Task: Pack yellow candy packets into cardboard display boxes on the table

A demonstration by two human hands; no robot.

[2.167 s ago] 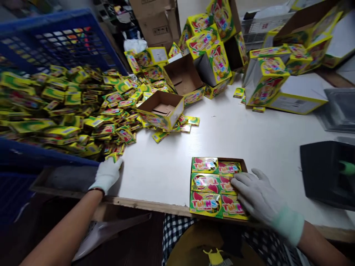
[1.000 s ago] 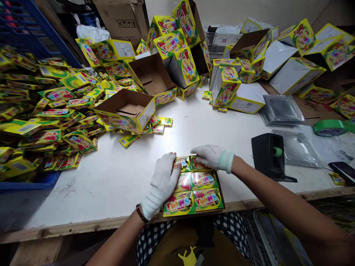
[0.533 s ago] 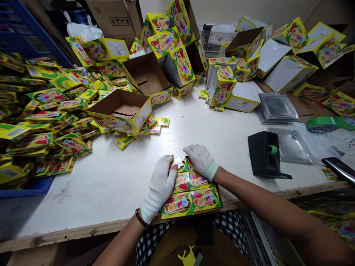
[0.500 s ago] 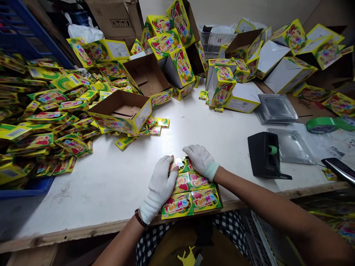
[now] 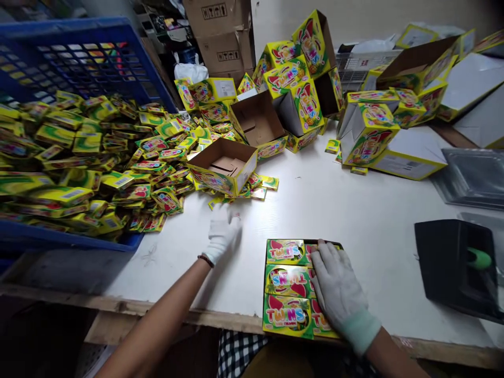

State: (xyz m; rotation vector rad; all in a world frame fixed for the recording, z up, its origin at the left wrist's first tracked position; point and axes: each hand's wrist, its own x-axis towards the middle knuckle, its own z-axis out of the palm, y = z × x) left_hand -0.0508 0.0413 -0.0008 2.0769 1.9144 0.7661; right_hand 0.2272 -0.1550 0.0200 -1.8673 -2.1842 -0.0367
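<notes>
My right hand [image 5: 340, 286], in a white glove, lies flat with fingers stretched over the right column of candy boxes. These yellow-green TWINS candy boxes [image 5: 287, 281] sit in rows inside a shallow display box [image 5: 265, 294] at the table's front edge. My left hand [image 5: 222, 236], also gloved, hangs over the white table to the left, somewhat blurred. Its thumb stands apart from the fingers and nothing shows in it. Just beyond it are a few loose candy boxes [image 5: 270, 182] and an open empty display box [image 5: 222, 168].
A large heap of candy boxes [image 5: 118, 181] spills from a blue crate [image 5: 129, 242] on the left. More display boxes [image 5: 299, 110] are stacked at the back. On the right stand a black tape dispenser [image 5: 444, 268] and clear plastic trays [image 5: 472, 173].
My left hand has left the packed box and moved left and away from me. My right hand has come down flat over the box's right side. The view has turned left.
</notes>
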